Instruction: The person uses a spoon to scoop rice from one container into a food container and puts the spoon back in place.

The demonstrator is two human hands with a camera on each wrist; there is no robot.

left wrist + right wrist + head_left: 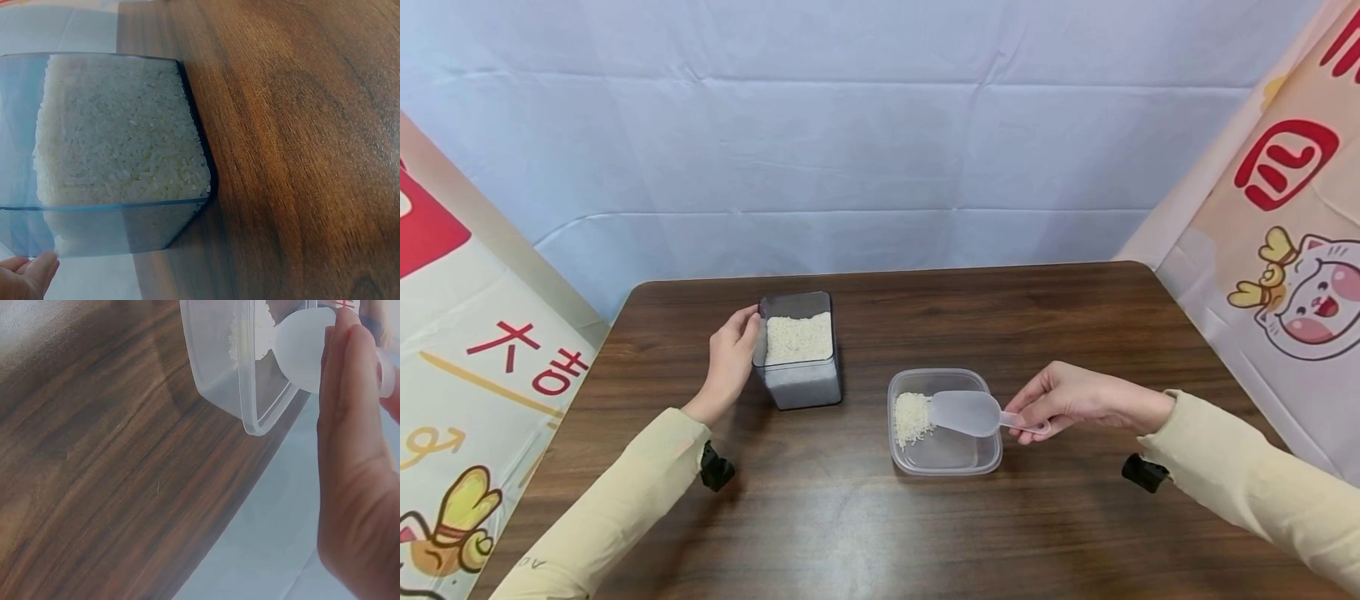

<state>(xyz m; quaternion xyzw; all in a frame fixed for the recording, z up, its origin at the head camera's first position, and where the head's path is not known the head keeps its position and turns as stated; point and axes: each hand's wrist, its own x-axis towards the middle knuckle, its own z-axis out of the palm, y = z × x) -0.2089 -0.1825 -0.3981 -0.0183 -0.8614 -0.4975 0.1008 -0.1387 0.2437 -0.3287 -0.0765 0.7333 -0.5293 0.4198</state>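
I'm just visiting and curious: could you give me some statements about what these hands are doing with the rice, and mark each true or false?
1. The right hand holds the scoop by its handle. True.
2. Some rice lies in the clear tub. True.
3. The left hand grips a second scoop. False: the left hand touches the tinted container.
4. The tinted container has no rice in it. False: more rice shows inside it.
5. The clear tub wears a lid. False: its top is uncovered.
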